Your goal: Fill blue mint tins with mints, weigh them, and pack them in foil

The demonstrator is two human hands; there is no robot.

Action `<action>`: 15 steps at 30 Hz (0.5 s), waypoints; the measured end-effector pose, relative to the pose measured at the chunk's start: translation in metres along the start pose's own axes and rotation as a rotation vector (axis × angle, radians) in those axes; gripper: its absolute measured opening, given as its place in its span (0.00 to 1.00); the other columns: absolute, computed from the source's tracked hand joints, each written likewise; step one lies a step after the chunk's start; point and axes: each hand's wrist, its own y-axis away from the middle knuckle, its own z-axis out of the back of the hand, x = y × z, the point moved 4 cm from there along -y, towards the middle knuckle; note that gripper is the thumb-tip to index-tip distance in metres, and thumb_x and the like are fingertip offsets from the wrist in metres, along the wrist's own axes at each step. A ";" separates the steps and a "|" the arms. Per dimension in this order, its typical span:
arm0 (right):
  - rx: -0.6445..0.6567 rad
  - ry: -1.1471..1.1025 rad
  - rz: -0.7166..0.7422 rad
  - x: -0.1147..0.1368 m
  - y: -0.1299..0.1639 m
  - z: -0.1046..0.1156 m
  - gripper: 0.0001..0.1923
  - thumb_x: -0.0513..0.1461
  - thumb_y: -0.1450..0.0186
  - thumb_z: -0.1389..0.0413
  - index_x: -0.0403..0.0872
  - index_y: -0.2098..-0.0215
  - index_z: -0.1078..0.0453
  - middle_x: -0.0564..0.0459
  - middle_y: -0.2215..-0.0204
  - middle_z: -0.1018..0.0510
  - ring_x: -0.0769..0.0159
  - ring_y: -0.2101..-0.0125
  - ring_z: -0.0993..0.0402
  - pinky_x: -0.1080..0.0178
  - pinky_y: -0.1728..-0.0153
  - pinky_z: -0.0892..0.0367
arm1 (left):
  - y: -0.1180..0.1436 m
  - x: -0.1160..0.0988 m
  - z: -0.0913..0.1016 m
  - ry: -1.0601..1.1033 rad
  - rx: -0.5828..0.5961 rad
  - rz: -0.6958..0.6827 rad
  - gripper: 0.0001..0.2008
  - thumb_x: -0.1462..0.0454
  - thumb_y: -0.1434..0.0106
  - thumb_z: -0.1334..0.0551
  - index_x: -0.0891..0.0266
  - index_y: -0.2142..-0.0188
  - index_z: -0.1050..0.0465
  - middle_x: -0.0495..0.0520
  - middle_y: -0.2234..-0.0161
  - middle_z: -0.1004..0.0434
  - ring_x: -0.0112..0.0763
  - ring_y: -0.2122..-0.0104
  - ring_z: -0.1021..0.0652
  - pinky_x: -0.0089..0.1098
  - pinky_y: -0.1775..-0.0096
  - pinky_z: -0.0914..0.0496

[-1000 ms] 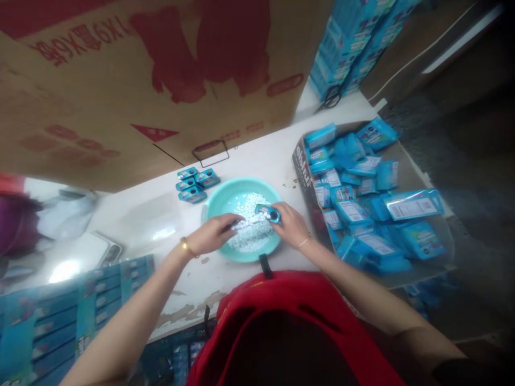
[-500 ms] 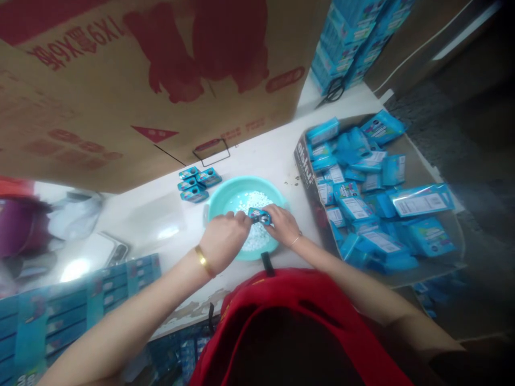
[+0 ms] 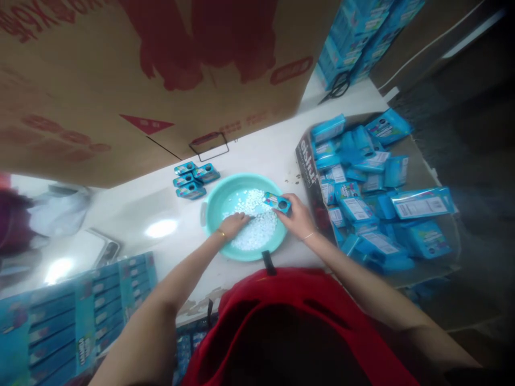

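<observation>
My right hand point(image 3: 298, 217) grips a small blue box point(image 3: 277, 202) with a dark round spot on its face, over the right side of a turquoise basin point(image 3: 219, 201). Small white pieces point(image 3: 255, 236) lie loose across the basin's bottom. Low inside the basin, my left hand point(image 3: 235, 225) has its fingers closed on a thin dark tool point(image 3: 251, 216). Only a short piece of that tool shows, so its kind is unclear, and its tip is at the white pieces. Several similar blue boxes point(image 3: 190, 189) stand grouped at the basin's upper left.
A carton point(image 3: 309, 166) full of blue packs stands at the right. Behind the basin rises a large brown cardboard box point(image 3: 225, 107). Scissors point(image 3: 338, 88) lie near stacked blue boxes point(image 3: 350, 37). Blue cartons point(image 3: 80, 305) sit at the lower left.
My left hand has moved from the small box down into the white pieces. My right hand has shifted right with the box, which now shows its face with the dark round spot.
</observation>
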 end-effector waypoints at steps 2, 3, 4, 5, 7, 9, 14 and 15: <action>-0.009 -0.022 -0.015 -0.003 -0.001 0.000 0.18 0.46 0.37 0.44 0.46 0.52 0.38 0.47 0.58 0.28 0.58 0.57 0.30 0.59 0.57 0.34 | 0.008 -0.010 -0.011 0.081 0.047 -0.093 0.19 0.68 0.33 0.55 0.60 0.45 0.39 0.61 0.54 0.33 0.40 0.56 0.30 0.37 0.56 0.35; -0.012 -0.030 -0.025 -0.004 -0.001 0.000 0.19 0.46 0.38 0.44 0.46 0.52 0.38 0.47 0.58 0.29 0.59 0.57 0.30 0.59 0.57 0.34 | 0.012 -0.013 -0.015 0.151 0.073 -0.117 0.18 0.67 0.33 0.54 0.61 0.46 0.38 0.61 0.53 0.32 0.40 0.56 0.30 0.37 0.55 0.35; -0.013 -0.038 -0.035 -0.005 -0.001 0.000 0.19 0.46 0.38 0.44 0.46 0.53 0.38 0.47 0.58 0.29 0.59 0.57 0.30 0.59 0.57 0.34 | 0.015 -0.015 -0.017 0.240 0.096 -0.128 0.17 0.67 0.34 0.53 0.63 0.47 0.37 0.61 0.53 0.32 0.39 0.55 0.30 0.37 0.54 0.35; -0.013 -0.046 -0.045 -0.007 0.000 -0.001 0.19 0.46 0.38 0.44 0.46 0.53 0.38 0.47 0.58 0.29 0.59 0.58 0.30 0.59 0.57 0.34 | 0.018 -0.017 -0.019 0.342 0.110 -0.135 0.16 0.66 0.35 0.51 0.64 0.48 0.37 0.61 0.53 0.31 0.38 0.55 0.30 0.37 0.52 0.36; -0.013 -0.059 -0.057 -0.009 0.000 -0.003 0.19 0.46 0.38 0.44 0.46 0.53 0.38 0.47 0.58 0.28 0.59 0.58 0.30 0.59 0.57 0.34 | 0.022 -0.018 -0.017 0.546 0.125 -0.149 0.15 0.65 0.36 0.47 0.65 0.51 0.36 0.60 0.55 0.30 0.36 0.58 0.30 0.35 0.53 0.35; -0.014 -0.062 -0.055 -0.010 0.001 -0.005 0.19 0.46 0.38 0.44 0.46 0.53 0.38 0.47 0.58 0.29 0.59 0.58 0.30 0.59 0.57 0.34 | 0.028 -0.017 -0.009 0.722 0.122 -0.150 0.14 0.62 0.38 0.45 0.65 0.53 0.35 0.56 0.60 0.30 0.33 0.62 0.30 0.33 0.57 0.35; 0.003 -0.028 0.008 -0.006 0.004 -0.007 0.18 0.44 0.38 0.44 0.46 0.52 0.38 0.47 0.58 0.29 0.59 0.58 0.30 0.60 0.58 0.34 | 0.058 -0.011 0.044 0.922 0.038 -0.122 0.16 0.56 0.38 0.42 0.63 0.55 0.35 0.53 0.60 0.32 0.30 0.62 0.31 0.32 0.56 0.35; 0.015 -0.011 0.035 -0.003 0.005 -0.009 0.17 0.43 0.38 0.45 0.46 0.52 0.38 0.47 0.58 0.29 0.58 0.58 0.30 0.59 0.58 0.34 | 0.065 -0.011 0.060 0.914 0.005 -0.128 0.16 0.56 0.37 0.42 0.63 0.54 0.36 0.54 0.59 0.32 0.29 0.61 0.31 0.32 0.56 0.35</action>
